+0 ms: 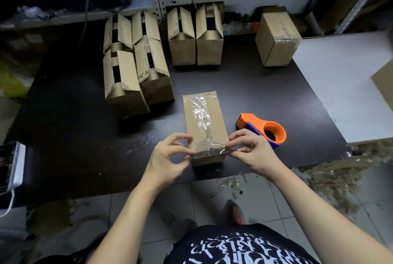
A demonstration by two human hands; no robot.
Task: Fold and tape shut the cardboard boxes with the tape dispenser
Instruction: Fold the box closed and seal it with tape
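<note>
Spreading across mid-frame, the dark surface (244, 85) carries six open-flapped boxes (125, 85) at upper left and upper centre. The small cardboard box (205, 119) being sealed lies at lower centre, with clear tape (201, 113) wrinkled along its seam. It looks light and probably empty, stiff at the edges but likely to dent mid-panel, so the corners are the place to hold. The orange tape dispenser (265, 128) sits just right of it, untouched. Of the hands, the left hand (168, 157) and right hand (253, 149) each pinch a near corner, pressing the slick tape end down.
</note>
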